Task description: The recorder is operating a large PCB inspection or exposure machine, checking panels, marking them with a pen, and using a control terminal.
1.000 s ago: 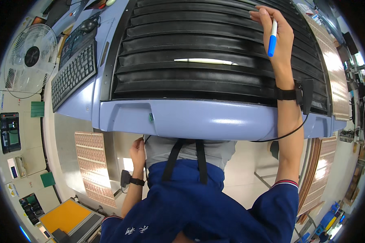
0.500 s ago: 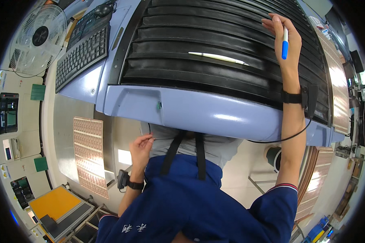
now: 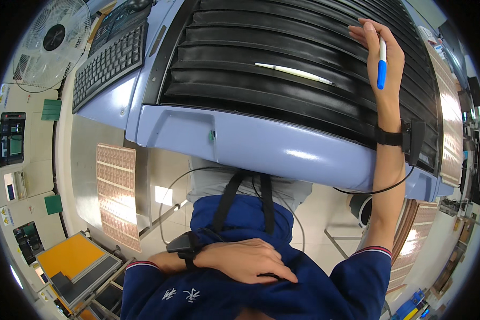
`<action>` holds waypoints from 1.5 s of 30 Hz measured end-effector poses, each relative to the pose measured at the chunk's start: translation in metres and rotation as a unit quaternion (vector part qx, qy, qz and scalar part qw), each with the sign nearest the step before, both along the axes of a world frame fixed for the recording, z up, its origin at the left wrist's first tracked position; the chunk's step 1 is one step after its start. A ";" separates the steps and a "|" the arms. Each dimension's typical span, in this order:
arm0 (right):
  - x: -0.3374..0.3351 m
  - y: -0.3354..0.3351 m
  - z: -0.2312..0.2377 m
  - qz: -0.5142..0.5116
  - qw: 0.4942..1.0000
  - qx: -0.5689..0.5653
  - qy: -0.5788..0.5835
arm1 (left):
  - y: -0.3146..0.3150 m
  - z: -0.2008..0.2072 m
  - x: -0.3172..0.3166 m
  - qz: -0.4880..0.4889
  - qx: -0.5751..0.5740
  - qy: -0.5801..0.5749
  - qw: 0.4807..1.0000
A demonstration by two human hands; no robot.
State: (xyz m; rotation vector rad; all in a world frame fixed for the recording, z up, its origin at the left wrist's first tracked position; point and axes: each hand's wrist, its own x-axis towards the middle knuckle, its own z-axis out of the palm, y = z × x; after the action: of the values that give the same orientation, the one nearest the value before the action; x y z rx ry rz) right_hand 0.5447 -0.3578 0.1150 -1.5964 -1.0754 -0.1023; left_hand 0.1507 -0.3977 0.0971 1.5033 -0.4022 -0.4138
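A white marker with a blue cap is held in my right hand, above the right part of the black ribbed bellows cover. Its capped end points back toward my wrist, and my fingers curl round the white barrel. A slim pale pen-like stick lies on the ribs, to the left of that hand and apart from it. My left hand is drawn across my dark blue shirt front, back outward and fingers bent together. A thin dark strip shows beside those fingers; what they hold, if anything, is hidden.
The machine's lavender-blue front edge runs before my waist. At the left are a black keyboard and a fan. Copper-coloured patterned panels stand at both sides. Cables hang from my wrist-worn devices.
My left hand has moved from beside the machine's front edge up against my shirt. My right hand keeps its hold on the marker; the view has shifted slightly.
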 end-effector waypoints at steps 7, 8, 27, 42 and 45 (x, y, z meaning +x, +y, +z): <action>0.002 -0.002 -0.001 0.011 1.000 -0.012 0.015 | -0.017 -0.001 0.026 -0.070 -0.046 -0.088 0.993; -0.002 -0.003 0.001 0.008 1.000 -0.011 0.011 | -0.015 -0.002 0.022 0.014 0.097 -0.121 0.988; -0.050 0.043 0.053 0.061 0.997 0.010 0.048 | 0.286 0.040 0.165 0.485 0.537 -0.355 0.592; -0.067 0.043 0.000 0.044 0.996 -0.078 -0.008 | 0.313 0.001 0.181 0.588 0.437 -0.345 0.587; -0.069 0.047 0.000 0.058 0.997 -0.049 0.012 | 0.331 0.020 0.172 0.683 0.365 -0.372 0.512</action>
State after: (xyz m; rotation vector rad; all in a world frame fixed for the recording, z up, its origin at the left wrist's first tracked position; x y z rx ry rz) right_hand 0.4757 -0.3109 0.1152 -1.6139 -1.1668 0.0468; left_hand 0.3229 -0.0665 0.1174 2.2458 0.5031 1.6011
